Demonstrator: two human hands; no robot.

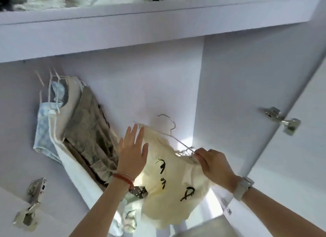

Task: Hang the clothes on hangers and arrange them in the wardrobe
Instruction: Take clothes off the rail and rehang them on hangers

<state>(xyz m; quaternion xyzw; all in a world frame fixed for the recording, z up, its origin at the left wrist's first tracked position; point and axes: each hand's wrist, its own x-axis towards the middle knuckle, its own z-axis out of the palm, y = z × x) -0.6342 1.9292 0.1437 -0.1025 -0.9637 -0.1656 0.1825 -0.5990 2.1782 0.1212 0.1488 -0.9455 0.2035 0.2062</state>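
Your right hand (212, 163) pinches the wire hanger (173, 136) carrying the cream top (169, 187); your left hand (132, 153), fingers spread, touches it.

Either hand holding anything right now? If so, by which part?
The right hand pinches the wire hanger at its right shoulder end, along with the cream shirt draped on it. The left hand is flat and open, holding nothing.

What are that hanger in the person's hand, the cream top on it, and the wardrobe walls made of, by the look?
The hanger looks like thin bare metal wire: slim, silvery, bent into a hook. The cream top seems a soft light fabric, perhaps cotton; it crumples and light glows through it. The wardrobe wall looks like smooth painted or laminated board, flat and matt, though its core cannot be told.
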